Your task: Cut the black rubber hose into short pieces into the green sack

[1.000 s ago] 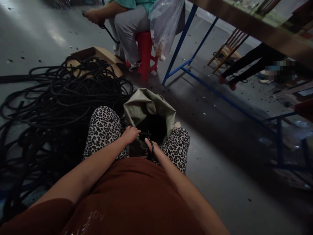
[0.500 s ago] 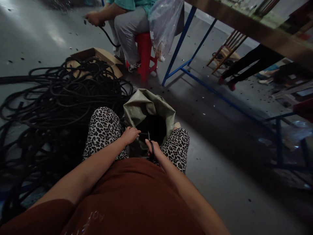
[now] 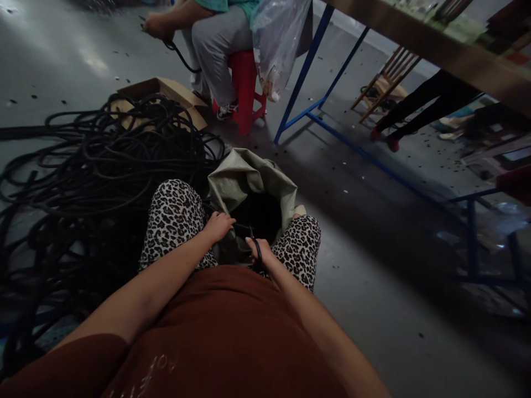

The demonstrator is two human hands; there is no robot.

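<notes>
Between my knees stands an open olive-green woven sack, its mouth wide and its inside dark. My left hand is closed at the sack's near left rim, pinching a black cord whose end barely shows against the dark opening. Scissors with black handles are gripped in my right hand, at the near right of the rim. Their blades point up and away over the sack's mouth, just right of my left fingertips. A large tangled heap of black cord lies on the floor to my left.
An open cardboard box sits behind the heap. Ahead, another person sits on a red stool holding a black cord. A table with blue legs and a hanging plastic bag stands ahead right. Small black scraps dot the floor.
My left hand has drawn slightly back to the left from the scissors. A dark cord end that showed between the hands is now hardly visible. The view has shifted a little.
</notes>
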